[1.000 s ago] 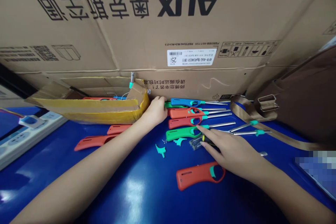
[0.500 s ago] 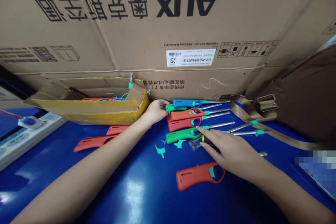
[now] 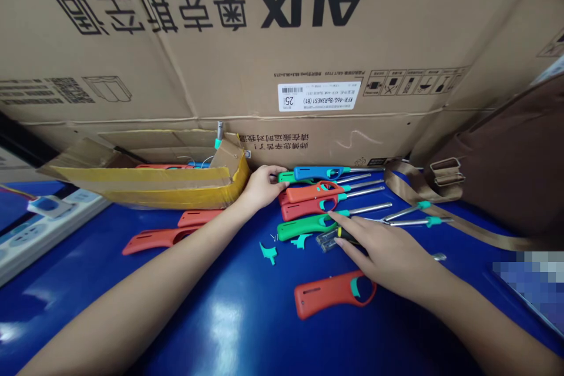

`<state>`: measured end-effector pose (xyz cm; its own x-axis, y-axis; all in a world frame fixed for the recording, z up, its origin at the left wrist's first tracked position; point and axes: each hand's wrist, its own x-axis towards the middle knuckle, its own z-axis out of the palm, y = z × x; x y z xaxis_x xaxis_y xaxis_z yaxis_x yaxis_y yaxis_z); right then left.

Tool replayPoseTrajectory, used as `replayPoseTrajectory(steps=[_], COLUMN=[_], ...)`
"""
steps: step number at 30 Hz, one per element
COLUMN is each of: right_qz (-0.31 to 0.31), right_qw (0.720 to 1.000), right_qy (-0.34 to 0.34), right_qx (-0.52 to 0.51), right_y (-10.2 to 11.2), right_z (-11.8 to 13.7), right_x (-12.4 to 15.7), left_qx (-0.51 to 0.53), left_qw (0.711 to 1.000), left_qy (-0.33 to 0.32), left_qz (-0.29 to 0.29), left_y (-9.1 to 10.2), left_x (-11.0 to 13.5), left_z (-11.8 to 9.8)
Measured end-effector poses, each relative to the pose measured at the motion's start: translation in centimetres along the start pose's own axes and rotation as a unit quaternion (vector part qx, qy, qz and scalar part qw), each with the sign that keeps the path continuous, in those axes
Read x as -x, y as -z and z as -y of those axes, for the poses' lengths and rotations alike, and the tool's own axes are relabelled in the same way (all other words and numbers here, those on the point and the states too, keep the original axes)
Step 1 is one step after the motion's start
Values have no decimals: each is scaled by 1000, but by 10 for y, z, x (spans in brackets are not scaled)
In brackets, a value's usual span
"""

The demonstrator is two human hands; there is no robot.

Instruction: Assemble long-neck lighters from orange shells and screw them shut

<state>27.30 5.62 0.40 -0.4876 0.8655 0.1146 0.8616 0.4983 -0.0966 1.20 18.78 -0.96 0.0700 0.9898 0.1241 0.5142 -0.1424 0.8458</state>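
Note:
Several long-nosed lighters lie in a row on the blue table (image 3: 229, 317): a blue one (image 3: 315, 173) at the back, two orange ones (image 3: 308, 200) and a green one (image 3: 304, 225) in front. My left hand (image 3: 261, 187) reaches to the handle ends of the back lighters, fingers curled against them. My right hand (image 3: 388, 249) lies flat, fingers stretched out over a small clear part (image 3: 328, 239), index fingertip touching the green lighter. An orange handle shell (image 3: 332, 292) lies just below my right hand.
A large AUX cardboard box (image 3: 282, 41) walls off the back. A low yellow-taped carton (image 3: 150, 179) sits at left with orange shells (image 3: 163, 236) before it. Teal trigger pieces (image 3: 268, 252) lie loose. A brown bag with strap (image 3: 497, 170) is at right, a power strip (image 3: 39, 223) far left.
My left hand has drawn back slightly from the box toward the lighter handles. The back lighters have shifted a little. My right hand has stayed in place.

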Motion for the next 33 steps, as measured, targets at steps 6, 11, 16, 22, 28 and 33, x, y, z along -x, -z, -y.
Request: replayPoseTrajectory(steps=[6,11,16,22,28,33], right_qz=[11,31,28,25,-23,-39], right_qw=[1000,999,999,999,997,997], right_qy=[-23,-34,-33,-43,-73,-58], right_qx=[3,3,16,11,-9,22], right_y=[0,4,10,11,17,23], right_z=[2,5,9,13,16,20], right_x=[-2,-4,-3,-2,-14,-29], left_qx=[-102,-157,-213,-47,378,488], left_qw=[994,984,948,976,917,840], left_qy=[-50,-87,-224,-176,127,239], left_qz=[0,-2,-76,-115,-21,17], left_y=[20,40,56,68,53,37], left_x=[11,32,69,116,151,167], left_z=[-21,-40,-58,-65,-57,-61])
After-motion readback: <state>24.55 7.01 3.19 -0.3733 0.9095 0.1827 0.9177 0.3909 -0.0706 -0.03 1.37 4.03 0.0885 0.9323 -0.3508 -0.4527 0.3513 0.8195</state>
